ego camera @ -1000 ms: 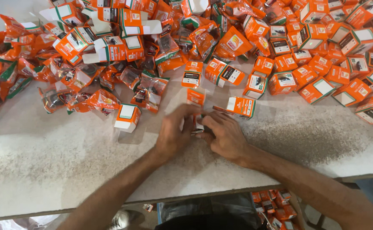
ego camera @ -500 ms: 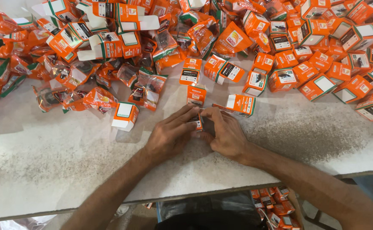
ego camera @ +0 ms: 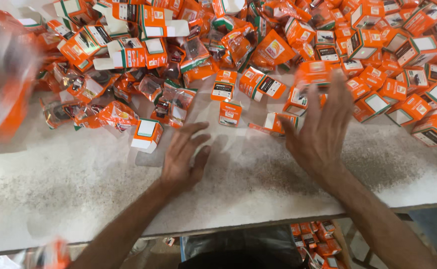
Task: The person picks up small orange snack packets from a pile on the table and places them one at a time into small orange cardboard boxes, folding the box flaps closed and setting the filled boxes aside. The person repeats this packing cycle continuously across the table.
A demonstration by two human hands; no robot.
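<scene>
Both hands empty, fingers spread. Left hand (ego camera: 182,158) lies flat on the pale speckled surface (ego camera: 79,189), fingertips near a small orange-and-white box (ego camera: 146,134) at the pile's near edge. Right hand (ego camera: 322,130) is raised and motion-blurred, palm down over a box lying flat (ego camera: 278,123), not touching it as far as visible. Looks like a between-items step: nothing gripped. Next pick needs one box singled out from the dense orange pile (ego camera: 258,45) beyond.
</scene>
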